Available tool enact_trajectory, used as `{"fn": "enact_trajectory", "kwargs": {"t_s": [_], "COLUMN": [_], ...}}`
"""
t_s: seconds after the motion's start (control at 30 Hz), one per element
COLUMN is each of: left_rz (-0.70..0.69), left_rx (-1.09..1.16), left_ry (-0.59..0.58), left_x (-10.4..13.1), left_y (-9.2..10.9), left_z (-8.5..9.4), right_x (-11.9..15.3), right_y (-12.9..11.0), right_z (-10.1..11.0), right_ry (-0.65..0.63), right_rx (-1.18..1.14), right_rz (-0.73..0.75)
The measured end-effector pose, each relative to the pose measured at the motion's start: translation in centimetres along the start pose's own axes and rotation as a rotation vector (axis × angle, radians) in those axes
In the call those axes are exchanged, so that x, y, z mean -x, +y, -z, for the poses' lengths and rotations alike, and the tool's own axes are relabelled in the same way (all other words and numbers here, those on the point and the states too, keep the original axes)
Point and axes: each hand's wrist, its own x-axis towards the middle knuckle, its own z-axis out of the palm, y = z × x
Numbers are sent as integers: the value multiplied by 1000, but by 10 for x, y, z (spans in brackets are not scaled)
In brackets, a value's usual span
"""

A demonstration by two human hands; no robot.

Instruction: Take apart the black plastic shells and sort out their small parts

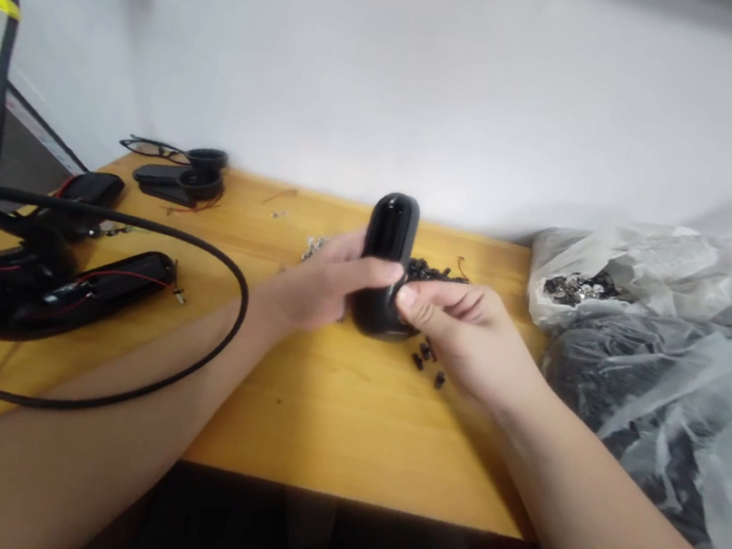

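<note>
My left hand is wrapped round a glossy black oblong casing with rounded ends, its thumb lying across the front. The casing is held upright above the wooden table. At its right edge my right hand pinches thumb and forefinger together against the side. Whatever sits between those fingertips, if anything, is hidden. Behind and below the right hand lie many small black parts, with a few loose black pieces nearer me. Some small shiny metal bits show behind the left hand.
Black casings with red wires lie on the table's left side, and round-ended black parts sit at the back left. A black cable loops over my left forearm. Plastic bags of parts stand at the right. A white wall closes the back.
</note>
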Motion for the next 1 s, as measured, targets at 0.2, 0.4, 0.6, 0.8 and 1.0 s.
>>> {"fn": "enact_trajectory", "kwargs": {"t_s": [0.2, 0.4, 0.6, 0.8, 1.0], "left_rz": [43, 55, 52, 84, -19], "left_rx": [132, 73, 81, 99, -50], "left_ry": [28, 32, 56, 46, 36], "left_x": [-1, -1, 1, 0, 1], "left_y": [2, 0, -1, 1, -8], "left_z": [-5, 0, -2, -3, 12], "right_x": [1, 0, 2, 3, 1], "right_y": [-4, 1, -2, -5, 0], "right_z": [-6, -13, -9, -3, -7], "right_ry": [-5, 104, 93, 0, 140], "right_rx": [110, 253, 330, 369, 626], "right_rz": [93, 142, 234, 256, 416]}}
